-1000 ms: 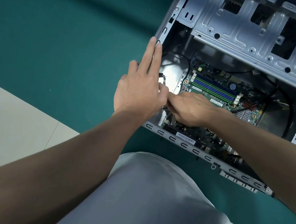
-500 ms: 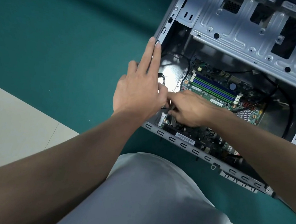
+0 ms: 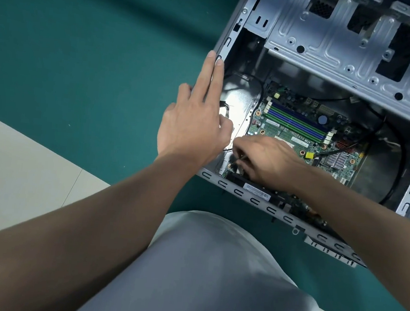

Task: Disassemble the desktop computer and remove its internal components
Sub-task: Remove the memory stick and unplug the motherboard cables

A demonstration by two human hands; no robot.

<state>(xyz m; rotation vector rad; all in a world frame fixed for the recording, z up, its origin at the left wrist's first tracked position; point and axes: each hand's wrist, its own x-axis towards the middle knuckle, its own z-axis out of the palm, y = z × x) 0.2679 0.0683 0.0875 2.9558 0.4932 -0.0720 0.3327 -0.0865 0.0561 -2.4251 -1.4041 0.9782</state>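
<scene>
The case [image 3: 228, 41] lies open on its side on a teal mat [image 3: 83, 56], at the upper right of the view. The mat is spread over a floor [image 3: 23, 163] of pale tiles, whose joints show at lower left; a strip of the same pale floor shows at bottom right. Nothing of the room's walls can be seen. A knee [image 3: 213, 269] in grey cloth fills the bottom centre, close against the case's near rail.

Inside the case the board [image 3: 291, 136] lies flat on the bottom, with green and blue memory slots [image 3: 295, 121] across its middle and a small finned heatsink [image 3: 338, 159] to the right. A bare metal drive cage [image 3: 335, 42] spans the top.

The hands are close together, almost touching. The left hand [image 3: 191, 126] is flat, two fingers straight along the case's left rail. The right hand [image 3: 271, 159] reaches in over the board's near left corner, fingers curled, pinching a thin black cable [image 3: 227, 149].
</scene>
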